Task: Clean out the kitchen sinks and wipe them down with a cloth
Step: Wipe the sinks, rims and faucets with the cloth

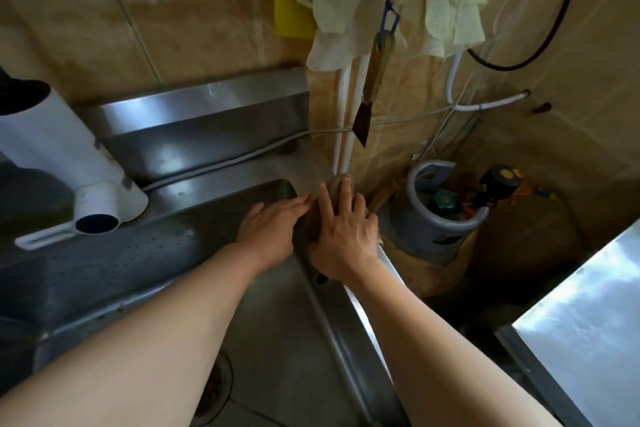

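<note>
Hands: my right hand [343, 236] lies flat, fingers straight and spread, pressing a grey-brown cloth [337, 184] onto the right rim of the sink; my left hand [272, 230] is beside it with straight fingers, their tips touching the same cloth. Neither hand curls round anything.
Cloth: bunched at the far right corner of the sink [277, 322], on the rim next to the wall; most of it is hidden under my right hand.
Progress: I judge the wiping is under way at the rim. The basin shows no dishes, so clearing out looks done here, but flecks of residue sit along the near-left edge and the left wall carries droplets, so those want wiping yet.
Drain: the strainer [213, 388] at the bottom of the frame looks dark with debris; I cannot tell how much.
Other sink: only one basin is plainly in view; whether another is finished I cannot tell.
Surface: stainless steel, wet and shiny, with a steel backsplash [207, 114] behind and a white pipe [69, 163] at the left.
Room: tan tiled wall, pale cloths [363, 10] and a scraper [370, 94] hanging above, a grey gas cylinder [440, 218] on the floor right of the sink, a steel tabletop [588, 322] at far right.
</note>
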Available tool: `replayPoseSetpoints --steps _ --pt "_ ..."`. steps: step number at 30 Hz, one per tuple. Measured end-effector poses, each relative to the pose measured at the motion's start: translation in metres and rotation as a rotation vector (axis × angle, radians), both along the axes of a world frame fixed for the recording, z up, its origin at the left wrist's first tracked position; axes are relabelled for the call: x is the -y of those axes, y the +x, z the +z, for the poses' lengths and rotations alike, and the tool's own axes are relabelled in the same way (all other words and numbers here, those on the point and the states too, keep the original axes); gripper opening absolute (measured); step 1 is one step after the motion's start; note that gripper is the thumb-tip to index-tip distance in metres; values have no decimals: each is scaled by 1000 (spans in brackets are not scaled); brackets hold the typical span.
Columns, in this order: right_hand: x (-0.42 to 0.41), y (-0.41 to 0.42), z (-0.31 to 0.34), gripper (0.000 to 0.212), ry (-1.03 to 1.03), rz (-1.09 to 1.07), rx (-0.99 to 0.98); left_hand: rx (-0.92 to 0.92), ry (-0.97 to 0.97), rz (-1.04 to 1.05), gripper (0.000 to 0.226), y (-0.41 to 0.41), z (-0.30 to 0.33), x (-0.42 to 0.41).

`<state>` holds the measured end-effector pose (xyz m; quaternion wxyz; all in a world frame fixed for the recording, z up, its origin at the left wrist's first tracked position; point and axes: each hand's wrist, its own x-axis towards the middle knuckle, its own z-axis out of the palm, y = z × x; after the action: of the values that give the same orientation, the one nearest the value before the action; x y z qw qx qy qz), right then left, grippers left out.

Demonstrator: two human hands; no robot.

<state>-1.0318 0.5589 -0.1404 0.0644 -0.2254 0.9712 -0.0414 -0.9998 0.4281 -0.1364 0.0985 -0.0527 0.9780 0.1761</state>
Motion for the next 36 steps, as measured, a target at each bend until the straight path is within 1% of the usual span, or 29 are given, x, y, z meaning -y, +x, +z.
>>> replayPoseSetpoints --steps 3,6,8,11,13,18,21,24,29,33,36 --pt "-4 2 0 90 -8 18 -6 29 0 17 76 -3 0 2" --pt "-27 24 -1 88 -31 24 1 57 -22 33 78 -4 5 -2" --pt "-48 46 -3 88 -18 8 2 107 -73 21 77 -6 10 -6" --pt "-79 80 -4 87 27 -28 0 166 -207 -9 73 -6 17 -21" --pt "-98 101 -3 84 52 -58 3 135 -243 -33 71 6 19 -41" --pt "-145 157 1 87 130 -140 104 6 -170 -158 79 79 8 -91" --pt "-163 183 8 83 98 -248 182 -23 -123 -181 76 107 6 -102" --pt "-163 192 14 79 93 -311 217 -11 -128 -200 77 120 6 -107" --pt "-144 182 15 92 100 -369 206 16 -177 -184 80 119 7 -114" --pt "-132 165 13 95 121 -307 159 17 -195 -169 80 119 7 -119" --pt "-128 153 13 94 117 -241 174 27 -208 -150 81 120 8 -123"
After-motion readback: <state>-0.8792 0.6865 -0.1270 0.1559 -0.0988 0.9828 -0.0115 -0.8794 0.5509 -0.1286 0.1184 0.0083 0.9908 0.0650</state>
